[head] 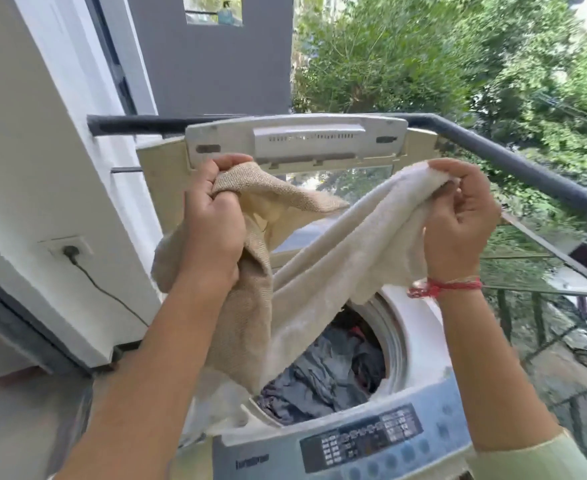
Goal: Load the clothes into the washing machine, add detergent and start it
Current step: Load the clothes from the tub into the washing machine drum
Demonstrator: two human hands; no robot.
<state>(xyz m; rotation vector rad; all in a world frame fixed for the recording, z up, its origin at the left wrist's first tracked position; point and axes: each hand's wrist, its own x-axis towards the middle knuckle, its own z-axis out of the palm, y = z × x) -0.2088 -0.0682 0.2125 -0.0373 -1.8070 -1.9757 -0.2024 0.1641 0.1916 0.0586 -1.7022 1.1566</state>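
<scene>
A top-loading washing machine (420,403) stands in front of me with its lid (295,140) raised upright. Dark grey and red clothes (333,372) lie in the drum. Above the opening I hold a beige towel (323,258) stretched between both hands. My left hand (212,220) grips its left end in a fist. My right hand (458,216) pinches the right end near the lid. The towel's lower part hangs down over the machine's left front rim. The control panel (364,441) faces me at the bottom.
A dark balcony railing (513,157) runs behind and to the right of the machine, with trees beyond. On the white wall at left is a socket (69,249) with a black cable running down toward the machine.
</scene>
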